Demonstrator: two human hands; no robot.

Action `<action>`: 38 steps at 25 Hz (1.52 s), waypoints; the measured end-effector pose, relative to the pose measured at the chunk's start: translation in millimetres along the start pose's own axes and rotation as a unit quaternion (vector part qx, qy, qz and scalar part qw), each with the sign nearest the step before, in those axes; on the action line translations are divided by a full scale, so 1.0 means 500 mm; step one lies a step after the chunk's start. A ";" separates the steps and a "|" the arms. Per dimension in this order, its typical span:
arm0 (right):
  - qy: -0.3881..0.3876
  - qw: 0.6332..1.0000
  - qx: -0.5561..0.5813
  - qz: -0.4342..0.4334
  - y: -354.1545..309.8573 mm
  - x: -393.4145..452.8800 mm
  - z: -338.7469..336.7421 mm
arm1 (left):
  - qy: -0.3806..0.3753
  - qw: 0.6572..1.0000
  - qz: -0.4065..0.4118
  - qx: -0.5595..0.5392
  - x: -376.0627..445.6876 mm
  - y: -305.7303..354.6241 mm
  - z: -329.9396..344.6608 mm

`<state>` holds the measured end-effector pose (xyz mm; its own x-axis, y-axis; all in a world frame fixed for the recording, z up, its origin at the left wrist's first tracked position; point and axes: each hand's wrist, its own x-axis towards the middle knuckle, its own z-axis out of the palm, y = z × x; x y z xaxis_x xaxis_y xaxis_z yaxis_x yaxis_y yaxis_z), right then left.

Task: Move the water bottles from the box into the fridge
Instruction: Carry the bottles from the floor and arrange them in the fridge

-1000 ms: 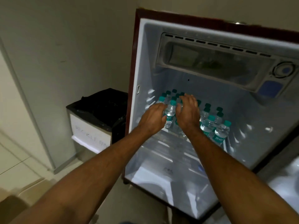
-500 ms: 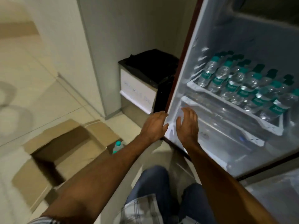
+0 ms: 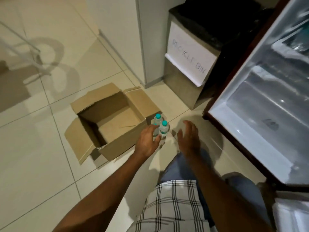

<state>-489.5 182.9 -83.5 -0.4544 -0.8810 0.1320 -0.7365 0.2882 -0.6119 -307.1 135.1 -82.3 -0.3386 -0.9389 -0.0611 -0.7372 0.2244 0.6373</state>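
Reaching with left hand (image 3: pixel 148 142) fingers just touching two teal-capped water bottles (image 3: pixel 161 127) standing on floor beside emptied cardboard box (image 3: pixel 120 143), right hand (image 3: pixel 189 138) spread wide, empty; probably the last pair for open fridge (image 3: pixel 250 123).

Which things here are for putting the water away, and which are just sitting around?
For the job:
- two water bottles on the floor beside the box
- cardboard box, open
- fridge, door open
- left hand, at the bottles
- right hand, open

Just sitting around:
- recycle bin
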 end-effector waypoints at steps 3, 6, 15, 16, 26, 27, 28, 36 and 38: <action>-0.096 0.994 0.039 0.047 -0.006 0.005 0.059 | -0.013 0.998 -0.063 -0.014 -0.012 -0.060 0.022; -0.178 0.979 0.059 0.081 -0.005 0.022 0.102 | -0.002 0.994 -0.106 -0.024 -0.007 -0.095 0.045; -0.208 0.968 0.107 0.086 0.029 0.115 0.189 | 0.027 0.971 -0.191 -0.139 0.096 -0.116 0.148; -0.212 0.966 0.117 0.090 0.034 0.124 0.198 | 0.039 0.967 -0.197 -0.154 0.105 -0.114 0.156; -0.229 0.963 0.134 0.054 0.062 0.143 0.242 | 0.123 0.923 -0.199 -0.306 0.128 -0.107 0.196; -0.232 0.961 0.134 0.063 0.062 0.145 0.241 | 0.129 0.914 -0.203 -0.326 0.128 -0.105 0.195; -0.233 0.961 0.135 0.068 0.061 0.145 0.240 | 0.136 0.908 -0.205 -0.338 0.127 -0.104 0.195; -0.222 0.957 0.165 0.090 0.050 0.129 0.158 | 0.138 0.914 -0.186 -0.332 0.091 -0.058 0.151; -0.209 0.961 0.159 0.087 0.041 0.121 0.119 | 0.127 0.926 -0.171 -0.311 0.084 -0.030 0.126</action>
<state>-502.3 113.0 -134.5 -0.2662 -0.9228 -0.2785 -0.4473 0.3742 -0.8123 -347.1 108.7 -143.0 0.0595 -0.9762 -0.2087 -0.2706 -0.2170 0.9379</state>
